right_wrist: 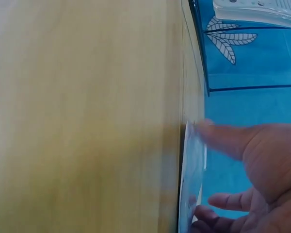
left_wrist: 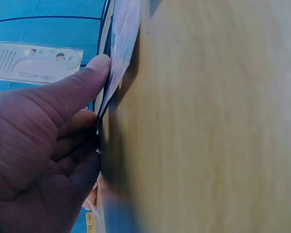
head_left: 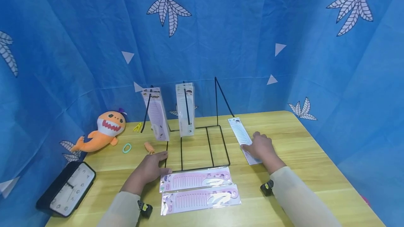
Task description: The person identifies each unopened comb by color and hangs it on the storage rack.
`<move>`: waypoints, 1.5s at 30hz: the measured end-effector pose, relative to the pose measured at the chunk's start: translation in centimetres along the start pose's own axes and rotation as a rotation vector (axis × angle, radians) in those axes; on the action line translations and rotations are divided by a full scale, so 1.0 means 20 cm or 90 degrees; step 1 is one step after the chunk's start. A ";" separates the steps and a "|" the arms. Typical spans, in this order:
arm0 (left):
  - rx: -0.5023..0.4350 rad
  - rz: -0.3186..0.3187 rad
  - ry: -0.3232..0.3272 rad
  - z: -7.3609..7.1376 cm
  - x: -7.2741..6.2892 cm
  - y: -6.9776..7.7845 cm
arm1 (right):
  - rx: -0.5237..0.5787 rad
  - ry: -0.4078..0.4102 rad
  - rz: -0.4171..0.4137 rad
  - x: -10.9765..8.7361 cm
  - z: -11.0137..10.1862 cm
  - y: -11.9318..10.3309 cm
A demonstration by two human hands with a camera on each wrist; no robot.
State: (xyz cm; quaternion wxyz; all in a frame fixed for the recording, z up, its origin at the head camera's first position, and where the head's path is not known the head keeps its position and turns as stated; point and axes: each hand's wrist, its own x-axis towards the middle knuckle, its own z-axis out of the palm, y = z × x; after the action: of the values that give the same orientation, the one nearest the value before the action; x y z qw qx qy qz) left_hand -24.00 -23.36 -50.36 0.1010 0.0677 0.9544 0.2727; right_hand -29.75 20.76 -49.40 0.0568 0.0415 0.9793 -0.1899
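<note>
My left hand (head_left: 150, 167) is at the front left corner of a black wire display rack (head_left: 210, 146). Its thumb and fingers are spread, the fingertips right at the base wires. The thumb tip overlaps the edge of a pink packaged comb (head_left: 202, 179); a second pink packaged comb (head_left: 202, 199) lies in front of that one. To the rack's right, my right hand (head_left: 263, 148) grips a pale packaged comb (head_left: 241, 136) on the table, its thumb at the left edge; the other fingers are partly hidden. Packaged combs hang from the left hook (head_left: 156, 115) and middle hook (head_left: 186, 109).
The rack's right hook (head_left: 224, 97) sticks out bare toward me. Left of the rack are an orange plush shark (head_left: 105, 130), a yellow clip (head_left: 137, 126), a green hair tie (head_left: 127, 148) and a small orange item (head_left: 149, 147). A black-framed clock (head_left: 71, 186) stands at the front left.
</note>
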 end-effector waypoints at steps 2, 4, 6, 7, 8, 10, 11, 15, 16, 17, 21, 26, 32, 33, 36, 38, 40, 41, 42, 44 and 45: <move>0.003 0.000 0.001 0.00 0.00 0.00 | -0.005 -0.001 0.006 0.00 0.01 -0.01; 0.000 -0.002 0.003 0.01 0.00 0.00 | -0.010 -0.010 0.019 0.00 0.01 -0.01; -0.004 -0.002 0.004 0.01 0.00 0.00 | -0.006 -0.024 0.038 0.01 0.01 -0.01; -0.005 -0.002 0.005 0.01 0.00 0.00 | 0.001 -0.031 0.048 0.01 0.01 -0.01; -0.007 -0.001 0.005 0.01 0.00 0.00 | 0.011 -0.038 0.056 0.01 0.00 -0.01; -0.011 -0.004 0.004 0.01 0.00 0.00 | 0.042 -0.041 0.065 0.02 0.00 0.00; -0.014 -0.006 0.004 0.01 0.00 0.00 | 0.062 -0.039 0.063 0.03 0.00 0.01; -0.012 -0.005 0.003 0.00 0.00 -0.01 | 0.154 -0.021 0.055 0.04 -0.02 0.03; -0.010 -0.003 0.004 0.00 0.00 -0.01 | 0.177 -0.019 0.055 0.04 -0.02 0.03; -0.008 0.000 0.004 0.00 0.00 0.00 | 0.197 -0.018 0.057 0.04 -0.03 0.04; -0.003 0.009 0.004 -0.02 0.00 0.00 | 0.257 -0.007 0.066 0.04 -0.07 0.04; -0.005 0.009 0.004 -0.01 -0.01 0.01 | 0.348 0.021 0.078 0.04 -0.10 0.07; -0.003 0.002 0.004 -0.01 -0.02 0.02 | 0.518 0.026 0.064 0.03 -0.14 0.09; -0.004 0.002 0.003 -0.01 -0.02 0.02 | 0.558 0.020 0.055 0.03 -0.14 0.09; -0.009 0.006 0.005 -0.01 -0.02 0.02 | 0.656 -0.001 0.013 0.02 -0.16 0.10; -0.012 0.006 0.005 -0.01 -0.02 0.02 | 0.695 -0.018 -0.018 0.01 -0.18 0.10; -0.012 0.006 0.006 -0.01 -0.02 0.01 | 0.708 -0.028 -0.050 -0.01 -0.20 0.10; -0.012 0.006 0.006 -0.01 -0.02 0.01 | 0.715 -0.034 -0.067 -0.02 -0.21 0.10; -0.010 0.006 0.007 -0.01 -0.02 0.01 | 0.720 -0.039 -0.083 -0.03 -0.21 0.10; -0.007 0.008 0.007 -0.01 -0.02 0.00 | 0.729 -0.052 -0.115 -0.05 -0.23 0.11; -0.006 0.008 0.007 -0.01 -0.02 0.00 | 0.735 -0.056 -0.129 -0.06 -0.23 0.11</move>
State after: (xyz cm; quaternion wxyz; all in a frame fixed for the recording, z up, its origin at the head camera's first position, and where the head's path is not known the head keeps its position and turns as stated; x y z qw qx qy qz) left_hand -23.73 -23.47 -50.13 0.0946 0.0720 0.9530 0.2785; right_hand -28.77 24.41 -45.80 0.0474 -0.0357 0.7130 -0.6986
